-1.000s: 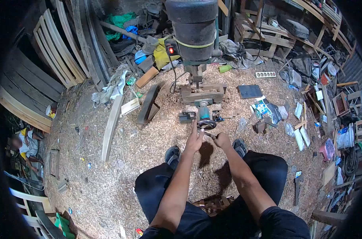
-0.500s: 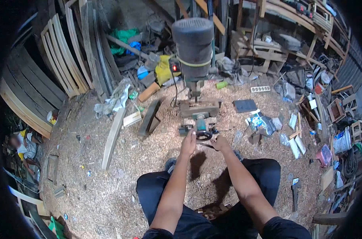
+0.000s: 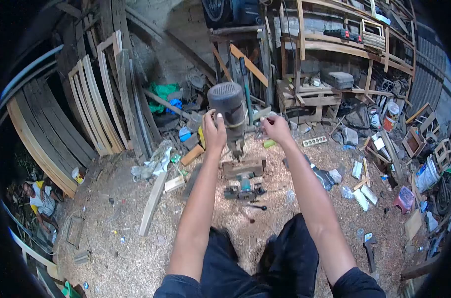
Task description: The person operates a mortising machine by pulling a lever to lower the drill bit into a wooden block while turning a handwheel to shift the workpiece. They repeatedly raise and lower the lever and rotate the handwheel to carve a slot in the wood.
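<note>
A motor-driven drilling machine (image 3: 228, 102) stands upright in front of me, its dark ribbed motor housing on top. Beside the housing's left side is my left hand (image 3: 214, 131), raised with fingers pointing up and apart, overlapping its edge in this view. On the other side, my right hand (image 3: 277, 130) is up at the same height, its fingers curled in together; I cannot tell what is in them. Under the drill bit a wooden block (image 3: 244, 168) sits above the green vise (image 3: 245, 184), and a black-knobbed lever (image 3: 257, 206) sticks out in front.
Wood shavings cover the floor (image 3: 136, 258). Long planks (image 3: 94, 107) lean at the left wall; a loose board (image 3: 153, 203) lies left of the machine. A power strip (image 3: 314, 141), scraps and a pink stool (image 3: 404, 198) are at the right. A person (image 3: 41, 201) sits far left.
Both hands have left the black handwheel at the vise and risen to either side of the motor housing. My view has tilted up, and my legs have shifted as I rise.
</note>
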`<act>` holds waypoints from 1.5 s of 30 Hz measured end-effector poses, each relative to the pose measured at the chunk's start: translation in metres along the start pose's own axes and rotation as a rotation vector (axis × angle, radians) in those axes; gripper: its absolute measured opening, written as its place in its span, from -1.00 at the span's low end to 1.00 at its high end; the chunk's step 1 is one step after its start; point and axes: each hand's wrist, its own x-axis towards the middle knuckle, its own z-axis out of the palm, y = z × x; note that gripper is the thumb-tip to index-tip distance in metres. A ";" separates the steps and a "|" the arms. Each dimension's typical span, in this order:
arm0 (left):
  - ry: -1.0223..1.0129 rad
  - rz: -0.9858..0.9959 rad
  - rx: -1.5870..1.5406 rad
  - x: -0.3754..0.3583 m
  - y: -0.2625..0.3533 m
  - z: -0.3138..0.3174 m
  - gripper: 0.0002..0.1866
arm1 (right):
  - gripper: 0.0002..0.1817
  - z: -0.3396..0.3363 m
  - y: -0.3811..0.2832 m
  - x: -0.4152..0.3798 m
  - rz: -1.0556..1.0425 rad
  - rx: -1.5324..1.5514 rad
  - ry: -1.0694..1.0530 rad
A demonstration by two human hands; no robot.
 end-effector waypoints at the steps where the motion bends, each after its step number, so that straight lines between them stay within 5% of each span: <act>1: 0.014 0.049 0.028 0.009 0.006 0.003 -0.63 | -0.58 -0.008 -0.017 0.008 0.035 0.109 0.004; 7: 0.165 0.255 0.307 0.067 -0.005 0.042 -0.58 | -0.59 -0.004 -0.021 0.116 -0.023 0.080 0.000; 11: 0.148 0.271 0.094 0.081 -0.033 0.068 -0.59 | -0.49 0.015 -0.020 0.204 -0.034 0.161 0.032; 13: 0.195 0.266 0.045 0.085 -0.034 0.075 -0.58 | -0.20 0.030 -0.022 0.248 -0.100 0.128 0.096; 17: 0.260 0.285 0.038 0.085 -0.045 0.083 -0.54 | 0.23 0.082 -0.016 0.335 0.103 0.180 0.159; 19: 0.257 0.290 -0.001 0.085 -0.042 0.082 -0.54 | 0.01 0.109 -0.022 0.355 0.080 0.238 0.097; 21: 0.279 0.315 -0.007 0.087 -0.048 0.085 -0.55 | 0.03 0.132 -0.033 0.360 0.127 0.297 0.384; 23: 0.301 0.349 -0.006 0.086 -0.052 0.086 -0.63 | -0.02 0.088 -0.074 0.303 0.244 0.455 0.079; 24: 0.306 0.358 -0.004 0.089 -0.053 0.085 -0.65 | -0.03 0.081 -0.088 0.278 0.201 0.761 0.137; 27: 0.300 0.336 -0.022 0.080 -0.057 0.088 -0.66 | -0.02 0.067 -0.075 0.221 0.121 0.827 0.091; 29: 0.270 0.326 0.003 0.071 -0.059 0.086 -0.65 | -0.29 0.063 -0.049 0.172 -0.101 0.994 0.187; 33: 0.120 0.238 0.046 0.043 -0.060 0.070 -0.51 | -0.69 0.048 -0.026 0.025 -0.017 0.954 0.036; 35: 0.038 0.106 0.038 0.007 -0.051 0.052 -0.42 | -0.78 0.030 -0.016 -0.020 -0.025 0.842 -0.142; 37: -0.131 -0.009 0.049 -0.045 -0.057 0.035 -0.38 | -0.78 0.011 -0.028 -0.039 0.178 0.552 -0.203; 41: -0.290 -0.167 0.064 -0.128 -0.077 0.009 -0.38 | -0.79 0.007 -0.071 0.000 0.417 -0.306 -0.742; 43: -0.377 -0.209 0.093 -0.157 -0.092 0.006 -0.40 | -0.87 0.018 -0.102 0.009 0.410 -0.649 -0.915; 45: -0.444 -0.292 0.116 -0.187 -0.095 0.003 -0.45 | -0.80 0.039 -0.053 0.029 0.344 -0.633 -0.875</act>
